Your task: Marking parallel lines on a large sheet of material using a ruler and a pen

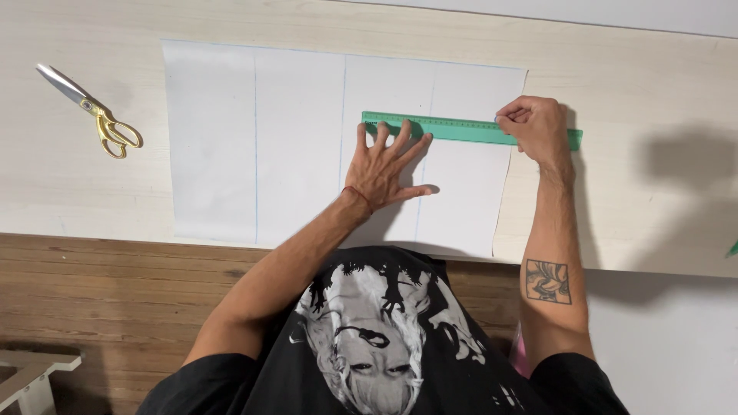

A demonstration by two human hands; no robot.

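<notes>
A large white sheet of paper lies flat on a pale wooden table, marked with several thin vertical blue lines. A long green ruler lies across its upper right part, reaching past the paper's right edge. My left hand is spread flat, fingertips pressing the ruler's left end. My right hand is closed at the ruler's right part, pinching what looks like a thin pen or pencil against the ruler's top edge; the tool is mostly hidden.
Gold-handled scissors lie on the table at the far left, apart from the paper. The table's front edge runs just below the paper, with wooden floor boards beneath. A small white piece of furniture stands at bottom left.
</notes>
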